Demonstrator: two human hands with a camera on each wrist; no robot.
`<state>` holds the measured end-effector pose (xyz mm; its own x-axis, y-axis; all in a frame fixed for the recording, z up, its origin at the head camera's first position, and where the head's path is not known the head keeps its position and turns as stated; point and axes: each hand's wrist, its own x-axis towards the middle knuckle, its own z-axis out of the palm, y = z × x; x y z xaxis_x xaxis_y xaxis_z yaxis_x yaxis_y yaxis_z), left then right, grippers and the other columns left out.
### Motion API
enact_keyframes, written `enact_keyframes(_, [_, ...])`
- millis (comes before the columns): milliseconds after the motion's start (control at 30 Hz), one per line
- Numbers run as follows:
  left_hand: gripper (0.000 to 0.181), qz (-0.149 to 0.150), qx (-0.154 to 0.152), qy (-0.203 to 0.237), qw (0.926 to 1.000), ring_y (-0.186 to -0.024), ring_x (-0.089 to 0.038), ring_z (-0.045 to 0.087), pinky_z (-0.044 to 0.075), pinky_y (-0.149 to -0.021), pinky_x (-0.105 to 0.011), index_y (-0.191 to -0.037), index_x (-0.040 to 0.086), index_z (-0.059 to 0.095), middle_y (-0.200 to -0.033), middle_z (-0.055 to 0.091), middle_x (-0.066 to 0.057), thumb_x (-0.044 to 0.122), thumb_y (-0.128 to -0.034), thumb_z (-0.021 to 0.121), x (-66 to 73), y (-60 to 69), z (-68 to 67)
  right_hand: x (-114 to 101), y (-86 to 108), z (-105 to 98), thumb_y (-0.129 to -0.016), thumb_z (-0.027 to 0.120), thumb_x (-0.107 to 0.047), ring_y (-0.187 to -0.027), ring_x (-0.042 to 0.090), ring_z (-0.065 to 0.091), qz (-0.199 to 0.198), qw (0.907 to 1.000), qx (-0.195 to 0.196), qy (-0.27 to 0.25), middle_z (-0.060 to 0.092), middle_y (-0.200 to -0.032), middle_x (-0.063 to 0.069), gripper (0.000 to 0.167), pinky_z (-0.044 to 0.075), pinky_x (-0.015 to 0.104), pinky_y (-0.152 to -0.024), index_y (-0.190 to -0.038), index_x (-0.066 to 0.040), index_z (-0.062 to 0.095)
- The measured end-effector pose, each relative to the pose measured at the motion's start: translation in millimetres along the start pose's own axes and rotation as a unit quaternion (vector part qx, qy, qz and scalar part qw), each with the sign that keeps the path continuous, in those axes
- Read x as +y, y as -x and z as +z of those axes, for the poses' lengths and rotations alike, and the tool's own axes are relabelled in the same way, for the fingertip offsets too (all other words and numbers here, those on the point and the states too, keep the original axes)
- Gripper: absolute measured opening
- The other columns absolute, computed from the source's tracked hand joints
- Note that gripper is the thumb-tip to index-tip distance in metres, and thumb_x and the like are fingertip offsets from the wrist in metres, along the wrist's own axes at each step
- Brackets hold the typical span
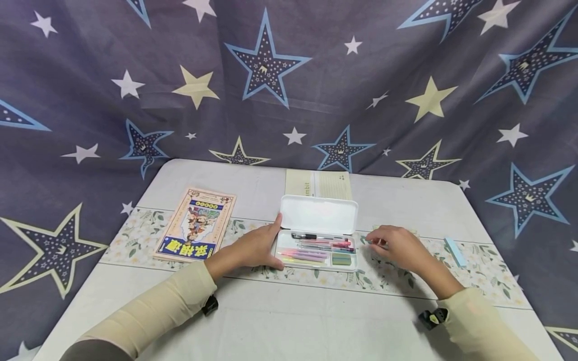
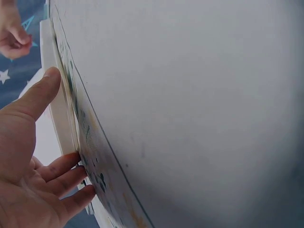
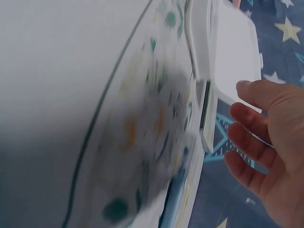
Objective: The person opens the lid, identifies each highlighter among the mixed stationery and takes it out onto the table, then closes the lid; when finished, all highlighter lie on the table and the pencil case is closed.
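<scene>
A white pencil case lies on the table with its lid raised. In its tray are several pens, pink and purple markers and a small greenish block in the front right compartment. My left hand holds the case's left end, the thumb at the near corner and the index finger up by the lid. The left wrist view shows the thumb along the case's side. Just right of the case hovers my right hand, fingers loosely bent, with nothing visible in its grasp.
On the left lies a comic-style book with a blue and orange cover. Behind the lid a cream notebook is partly hidden. A light blue strip-like box lies at the right. A pale yellow edge shows behind my right hand.
</scene>
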<state>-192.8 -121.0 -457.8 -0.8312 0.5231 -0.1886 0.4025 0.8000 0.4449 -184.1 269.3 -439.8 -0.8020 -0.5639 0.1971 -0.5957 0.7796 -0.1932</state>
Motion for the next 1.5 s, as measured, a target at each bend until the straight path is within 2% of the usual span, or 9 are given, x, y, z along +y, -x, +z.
enact_keyframes(400, [0.141, 0.001, 0.000, 0.001, 1.0000, -0.147, -0.033, 0.042, 0.039, -0.119, -0.045, -0.163, 0.003, -0.004, -0.163, 0.035, -0.020, 0.056, -0.0720, 0.088, -0.8, -0.2, 0.1, -31, -18.9, 11, -0.091, 0.077, -0.017, -0.078, 0.007, 0.066, -0.048, 0.9980, -0.039, -0.014, 0.073, -0.090, -0.006, 0.016, 0.054, 0.026, -0.067, -0.106, -0.017, 0.078])
enact_keyframes(633, [0.140, 0.001, -0.001, 0.000, 1.0000, -0.147, -0.033, 0.042, 0.039, -0.119, -0.045, -0.163, 0.003, -0.005, -0.163, 0.036, -0.021, 0.055, -0.0724, 0.088, -0.7, -0.1, -0.2, -49, -28.3, 18, -0.094, 0.074, -0.019, -0.101, 0.019, 0.073, -0.080, 0.9951, -0.052, -0.024, 0.078, -0.109, -0.001, 0.016, 0.059, 0.041, -0.087, -0.109, -0.017, 0.079])
enact_keyframes(867, [0.140, -0.003, -0.002, 0.002, 1.0000, -0.148, -0.033, 0.042, 0.038, -0.120, -0.045, -0.163, 0.004, -0.005, -0.163, 0.035, -0.020, 0.055, -0.0725, 0.088, 0.3, 1.0, -1.5, -63, -37.1, 27, -0.093, 0.075, -0.018, -0.090, 0.012, 0.071, -0.120, 0.9911, -0.041, -0.042, 0.077, -0.102, -0.005, 0.012, 0.058, 0.032, -0.074, -0.105, -0.021, 0.079])
enact_keyframes(1133, [0.140, 0.001, -0.001, 0.004, 1.0000, -0.147, -0.034, 0.043, 0.039, -0.119, -0.045, -0.163, 0.003, -0.004, -0.162, 0.036, -0.021, 0.054, -0.0726, 0.089, 0.6, 1.3, -1.8, -76, -44.5, 35, -0.094, 0.075, -0.021, -0.098, 0.014, 0.072, -0.122, 0.9896, -0.066, -0.036, 0.078, -0.103, -0.007, 0.012, 0.060, 0.035, -0.084, -0.105, -0.022, 0.079])
enact_keyframes(1333, [0.140, 0.004, 0.001, 0.004, 1.0000, -0.146, -0.034, 0.043, 0.040, -0.119, -0.045, -0.163, 0.003, -0.004, -0.162, 0.037, -0.022, 0.054, -0.0725, 0.089, 0.0, 0.3, -1.4, -80, -46.8, 38, -0.093, 0.074, -0.022, -0.090, 0.010, 0.069, -0.140, 0.9874, -0.069, -0.025, 0.077, -0.097, -0.010, 0.010, 0.058, 0.033, -0.082, -0.102, -0.022, 0.079])
enact_keyframes(1500, [0.140, 0.005, 0.002, -0.001, 1.0000, -0.146, -0.034, 0.044, 0.040, -0.118, -0.045, -0.163, 0.003, -0.004, -0.161, 0.038, -0.022, 0.056, -0.0726, 0.088, -0.9, 0.3, -1.1, -82, -46.7, 38, -0.094, 0.074, -0.023, -0.085, 0.008, 0.065, -0.137, 0.9875, -0.076, -0.020, 0.077, -0.097, -0.011, 0.011, 0.056, 0.028, -0.076, -0.103, -0.022, 0.080])
